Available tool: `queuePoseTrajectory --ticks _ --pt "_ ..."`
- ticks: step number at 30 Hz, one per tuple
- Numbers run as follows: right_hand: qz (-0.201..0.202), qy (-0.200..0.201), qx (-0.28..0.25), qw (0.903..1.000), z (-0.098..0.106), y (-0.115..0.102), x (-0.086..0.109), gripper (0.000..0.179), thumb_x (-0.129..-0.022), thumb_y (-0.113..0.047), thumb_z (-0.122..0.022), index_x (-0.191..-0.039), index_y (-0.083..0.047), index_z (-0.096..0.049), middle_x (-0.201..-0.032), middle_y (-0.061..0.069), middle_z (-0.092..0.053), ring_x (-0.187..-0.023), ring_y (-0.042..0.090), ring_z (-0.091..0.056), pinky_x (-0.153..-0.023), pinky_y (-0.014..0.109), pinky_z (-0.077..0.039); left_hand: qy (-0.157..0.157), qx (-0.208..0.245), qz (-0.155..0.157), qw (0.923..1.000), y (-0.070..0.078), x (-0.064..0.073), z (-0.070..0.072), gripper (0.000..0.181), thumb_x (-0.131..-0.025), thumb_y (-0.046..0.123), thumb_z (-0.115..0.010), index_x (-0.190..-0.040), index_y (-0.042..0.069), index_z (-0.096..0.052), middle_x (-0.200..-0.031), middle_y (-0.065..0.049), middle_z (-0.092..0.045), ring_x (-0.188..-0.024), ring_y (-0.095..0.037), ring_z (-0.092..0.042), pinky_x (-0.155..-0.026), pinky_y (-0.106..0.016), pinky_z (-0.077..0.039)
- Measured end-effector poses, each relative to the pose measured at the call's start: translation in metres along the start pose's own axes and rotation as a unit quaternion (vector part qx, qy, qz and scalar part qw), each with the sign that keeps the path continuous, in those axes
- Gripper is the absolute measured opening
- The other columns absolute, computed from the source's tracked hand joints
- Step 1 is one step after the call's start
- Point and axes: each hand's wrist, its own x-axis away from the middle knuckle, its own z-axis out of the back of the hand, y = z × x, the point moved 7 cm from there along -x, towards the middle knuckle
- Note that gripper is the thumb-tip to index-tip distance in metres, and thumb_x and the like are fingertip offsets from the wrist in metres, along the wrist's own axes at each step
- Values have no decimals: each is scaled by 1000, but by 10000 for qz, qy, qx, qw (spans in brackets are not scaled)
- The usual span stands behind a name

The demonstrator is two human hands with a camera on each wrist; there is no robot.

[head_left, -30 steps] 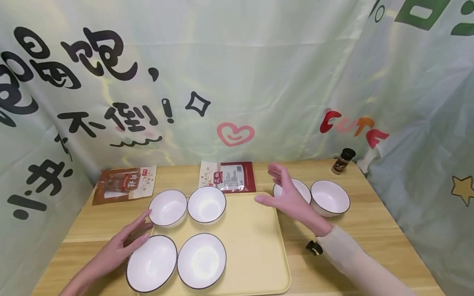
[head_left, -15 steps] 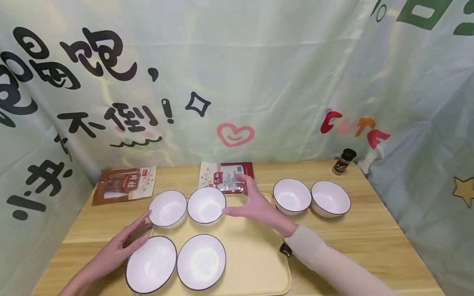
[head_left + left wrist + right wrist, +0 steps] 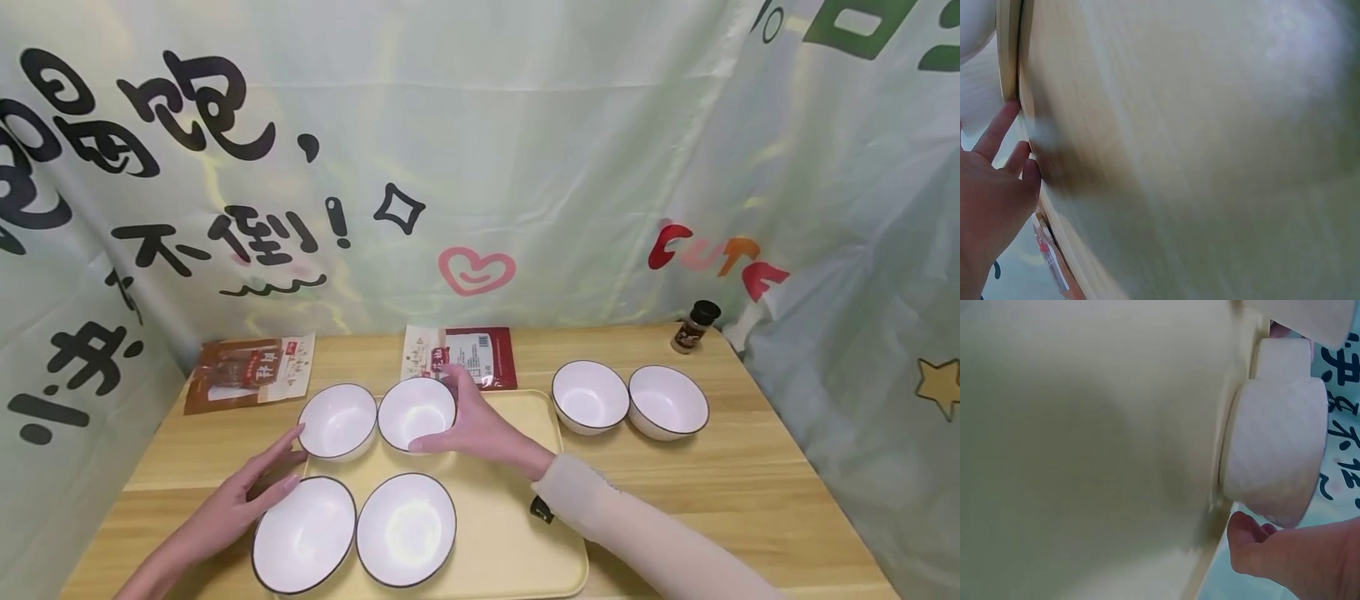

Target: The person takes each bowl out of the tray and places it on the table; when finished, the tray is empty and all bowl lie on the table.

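Observation:
Several white bowls with dark rims stand on a yellow tray (image 3: 517, 500). My right hand (image 3: 476, 421) spreads around the right side of the back right bowl (image 3: 412, 408), thumb in front and fingers behind. In the right wrist view that hand (image 3: 1291, 553) is close beside the bowl's wall (image 3: 1279, 437). My left hand (image 3: 243, 508) has extended fingers at the tray's left side, near the back left bowl (image 3: 339, 421) and the front left bowl (image 3: 305, 533). The left wrist view has a fingertip (image 3: 1007, 115) at the tray edge. The front right bowl (image 3: 407, 529) stands untouched.
Two more bowls, one (image 3: 591, 396) beside the tray and another (image 3: 667, 400) farther right, stand on the wooden table (image 3: 712, 500). Behind lie a brown packet (image 3: 251, 371) and a red-and-white packet (image 3: 480, 358). A black-capped spice jar (image 3: 695, 325) stands at the back right.
My right hand has moved left from in front of the two bowls off the tray to the back right bowl on it. My left hand and the bowls look almost unmoved.

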Motion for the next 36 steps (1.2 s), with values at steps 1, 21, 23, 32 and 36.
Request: queuePoseTrajectory --ticks 1,21,23,32,36 --pt "-13 7 -2 10000 -2 1 -1 128 -74 -35 -103 -170 -10 -22 -165 12 -39 -144 28 -47 -119 53 -41 3 15 28 10000 -1 0 0 70 -114 28 -62 -175 34 -28 -156 -7 -61 -139 11 -44 -104 -13 -37" --pt "38 -94 219 9997 -16 12 -6 133 -67 -22 -107 -170 -13 -23 -153 9 -51 -129 28 -57 -109 51 -49 -18 98 53 9999 -4 -2 -3 69 -115 28 -62 -175 34 -28 -159 -6 -58 -141 8 -44 -106 -16 -37" --pt "36 -99 208 9997 -17 11 -6 134 -67 -22 -107 -170 -14 -23 -153 10 -51 -129 29 -57 -108 51 -49 -3 96 -9 10000 -4 -1 -2 70 -115 27 -62 -175 33 -28 -158 -7 -58 -141 9 -43 -105 -15 -36" --pt "-15 15 329 9995 -18 13 -10 135 -64 -24 -108 -170 -12 -25 -155 13 -51 -131 31 -57 -108 54 -51 94 151 -272 9995 -2 0 1 70 -114 20 -63 -175 30 -29 -155 -8 -61 -141 5 -47 -105 -11 -35" --pt "-28 71 283 9996 -16 13 -10 135 -63 -23 -108 -170 -11 -26 -153 13 -52 -129 31 -58 -108 53 -51 87 215 -278 9993 -2 -1 0 70 -114 21 -63 -175 30 -30 -155 -8 -61 -142 6 -46 -105 -8 -31"
